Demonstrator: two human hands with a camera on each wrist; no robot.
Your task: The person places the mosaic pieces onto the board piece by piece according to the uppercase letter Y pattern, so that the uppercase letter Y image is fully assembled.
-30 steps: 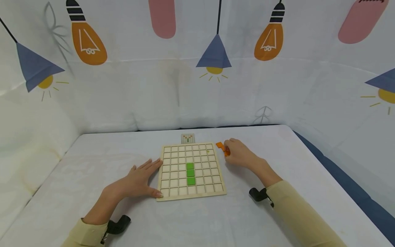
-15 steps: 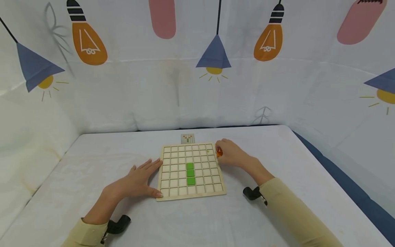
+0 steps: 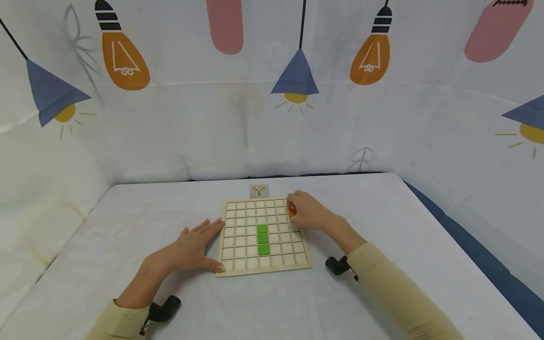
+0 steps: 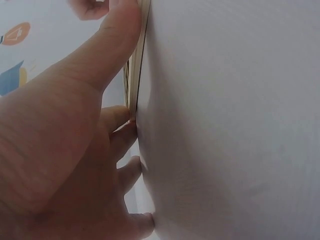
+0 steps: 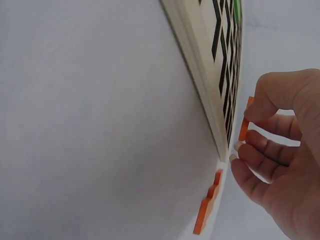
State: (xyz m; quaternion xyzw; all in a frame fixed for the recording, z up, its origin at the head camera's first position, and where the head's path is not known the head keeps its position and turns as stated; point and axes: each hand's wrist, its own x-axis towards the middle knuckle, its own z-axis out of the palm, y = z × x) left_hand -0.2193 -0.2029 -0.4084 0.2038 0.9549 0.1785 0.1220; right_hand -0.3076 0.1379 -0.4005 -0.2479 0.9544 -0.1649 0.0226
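Note:
A pale wooden grid board (image 3: pixel 251 270) lies on the table, with three green squares (image 3: pixel 263 238) in a column near its middle. My left hand (image 3: pixel 189 249) is spread along the board's left edge. In the left wrist view, its thumb (image 4: pixel 120 35) and fingertips rest against that edge. My right hand (image 3: pixel 309 210) is over the board's far right side, pinching a thin orange tile (image 5: pixel 246 119) between thumb and fingers. The fingers partly cover the tile. In the right wrist view, more stepped orange tiles (image 5: pixel 207 202) lie just past the board's corner; the hand hides them in the head view.
Just behind the board lies a small card (image 3: pixel 259 191) printed with a grid pattern. The white table (image 3: pixel 144 212) ends at a pale cloth backdrop (image 3: pixel 204 127) with printed lamps. A black wrist device (image 3: pixel 337 265) sits below the right sleeve.
My right hand has moved left from beside the board to over its far right side, taking the orange tile along. My left hand has stayed on the board's edge.

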